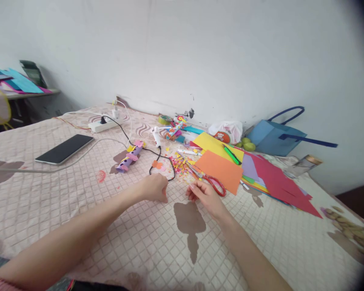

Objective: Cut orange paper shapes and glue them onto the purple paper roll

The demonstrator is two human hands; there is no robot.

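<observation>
1x quilted cloth (157,238), far edge along wall. 1x blue bag (274,137) at far edge, R of ctr, no readable txt. Red paper (276,178) R of ctr, sheet qty unclear; 1x yellow sheet (210,143), 1x orange sheet (221,167) twd ctr.

Hands, 2x, mid-cloth, apart: left hand (157,188) fingers pressed together, pointing down; right hand (202,193) fingers curled, thumb alongside. Can't tell if either pinches a small pc.

1x dark-screen device (65,148) nr L edge. 1x plastic bag (227,131) at far edge, orange-red print, illegible. 1x power strip (104,125), far L. 1x scissors (217,186), red handles just beside R hand, partly over orange sheet. 1x purple roll (129,158) w/ dots, L of ctr. 1x white glue gun (156,137), no legible brand. 1x green cutter (231,154) on yellow sheet. Paper scraps (180,165), too many to count, by scissors tips.
</observation>
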